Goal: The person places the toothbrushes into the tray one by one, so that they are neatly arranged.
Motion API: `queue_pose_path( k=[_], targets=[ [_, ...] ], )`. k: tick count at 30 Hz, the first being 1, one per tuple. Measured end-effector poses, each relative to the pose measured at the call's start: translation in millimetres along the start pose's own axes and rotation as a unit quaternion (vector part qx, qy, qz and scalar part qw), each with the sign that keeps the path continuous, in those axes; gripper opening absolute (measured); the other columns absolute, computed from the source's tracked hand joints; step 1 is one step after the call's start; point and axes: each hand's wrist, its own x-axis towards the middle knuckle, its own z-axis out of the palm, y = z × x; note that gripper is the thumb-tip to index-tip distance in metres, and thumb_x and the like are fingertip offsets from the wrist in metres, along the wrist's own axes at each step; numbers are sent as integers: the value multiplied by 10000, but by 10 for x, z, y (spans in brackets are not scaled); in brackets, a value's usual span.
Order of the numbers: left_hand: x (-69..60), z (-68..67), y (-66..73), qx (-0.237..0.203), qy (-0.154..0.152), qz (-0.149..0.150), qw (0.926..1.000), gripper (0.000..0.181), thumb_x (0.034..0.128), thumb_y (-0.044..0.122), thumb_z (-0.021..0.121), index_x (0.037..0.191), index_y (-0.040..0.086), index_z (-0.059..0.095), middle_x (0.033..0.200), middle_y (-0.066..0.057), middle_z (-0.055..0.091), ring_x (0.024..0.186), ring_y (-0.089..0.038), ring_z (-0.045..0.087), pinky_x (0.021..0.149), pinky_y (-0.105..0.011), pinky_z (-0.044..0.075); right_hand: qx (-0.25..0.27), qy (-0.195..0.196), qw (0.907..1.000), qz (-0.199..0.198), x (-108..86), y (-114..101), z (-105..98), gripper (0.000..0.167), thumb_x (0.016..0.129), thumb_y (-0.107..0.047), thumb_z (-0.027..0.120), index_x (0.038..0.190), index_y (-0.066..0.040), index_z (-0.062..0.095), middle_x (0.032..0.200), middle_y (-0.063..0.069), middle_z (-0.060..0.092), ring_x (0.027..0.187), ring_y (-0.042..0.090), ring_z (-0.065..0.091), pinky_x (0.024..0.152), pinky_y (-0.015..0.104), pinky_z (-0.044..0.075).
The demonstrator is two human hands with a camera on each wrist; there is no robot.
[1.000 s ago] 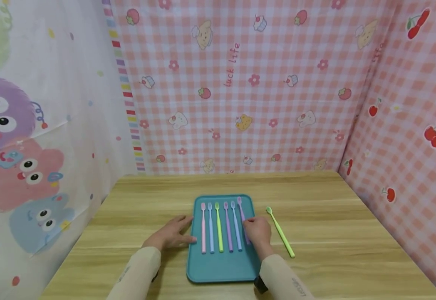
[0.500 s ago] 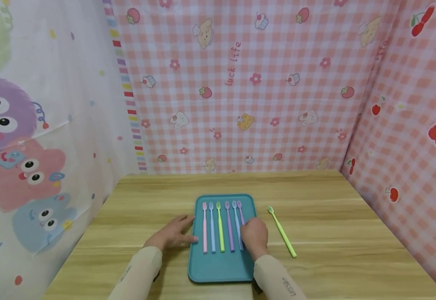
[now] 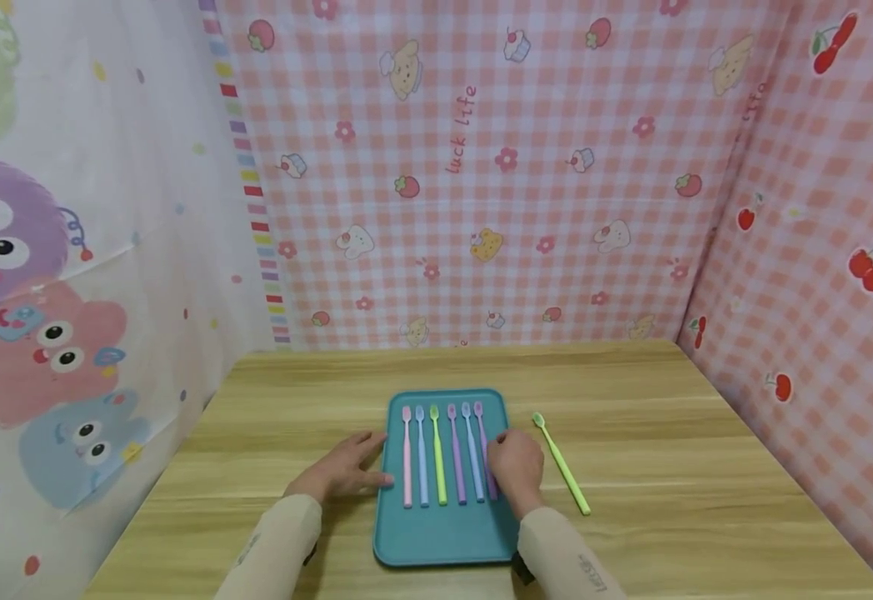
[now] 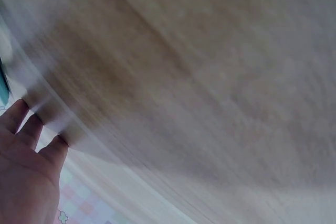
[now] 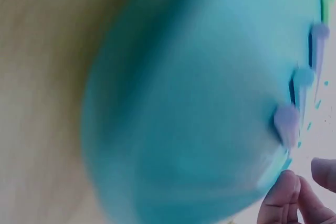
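Note:
A teal tray (image 3: 444, 535) lies on the table, carrying a row of toothbrushes. From left they are a pink toothbrush (image 3: 407, 458), a blue one, a green one (image 3: 438, 458), a purple one, another blue one (image 3: 473, 454), and a second purple toothbrush (image 3: 480, 427). My left hand (image 3: 342, 467) rests at the tray's left edge with fingers spread. Beside the rightmost purple toothbrush is my right hand (image 3: 517, 465), its fingers bent. In the right wrist view a gap shows between the thumb (image 5: 324, 174) and the fingers, with the purple handle end (image 5: 286, 121) just beyond them.
Right of the tray, a single green toothbrush (image 3: 562, 467) lies slanted on the wooden table (image 3: 669, 500). Patterned cloths hang behind (image 3: 511, 200) and on both sides of the table.
The rightmost purple toothbrush has come down toward me and now lines up with the row. My right hand shifted left, then slightly back right. The left hand stays in place.

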Motion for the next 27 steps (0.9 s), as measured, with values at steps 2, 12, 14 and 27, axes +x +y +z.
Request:
queue_pose_path(
  k=[2, 12, 14, 27],
  targets=[
    [9, 7, -8, -3, 6, -2, 10000, 824, 861, 473, 742, 1545, 194, 377, 1595, -188, 262, 1447, -430, 235, 1142, -624, 218, 47, 135, 9998, -136, 35, 34, -70, 214, 900, -111, 619, 989, 50, 728, 924, 177, 706, 820, 299, 658, 748, 462, 553],
    [23, 6, -21, -35, 25, -41, 10000, 831, 858, 492, 737, 1547, 206, 373, 1602, -180, 251, 1452, -430, 223, 1139, -637, 206, -19, 200, 9993, -311, 162, 444, -570, 310, 930, -159, 619, 1109, 85, 687, 1072, 245, 696, 903, 388, 665, 748, 507, 529],
    [19, 4, -18, -29, 26, -53, 10000, 830, 858, 490, 737, 1547, 206, 373, 1602, -183, 250, 1450, -435, 224, 1136, -643, 206, -80, 65, 9998, -147, 147, 546, -647, 342, 930, -166, 617, 1143, 98, 668, 1113, 266, 676, 942, 410, 653, 773, 520, 524],
    [11, 2, 2, 3, 54, -36, 10000, 845, 850, 490, 747, 1548, 198, 371, 1597, -195, 253, 1445, -448, 224, 1135, -641, 213, 42, -386, 9992, 56, 51, 850, -792, 298, 830, -154, 741, 1015, 78, 712, 970, 204, 703, 851, 321, 645, 703, 459, 535]
  ],
)
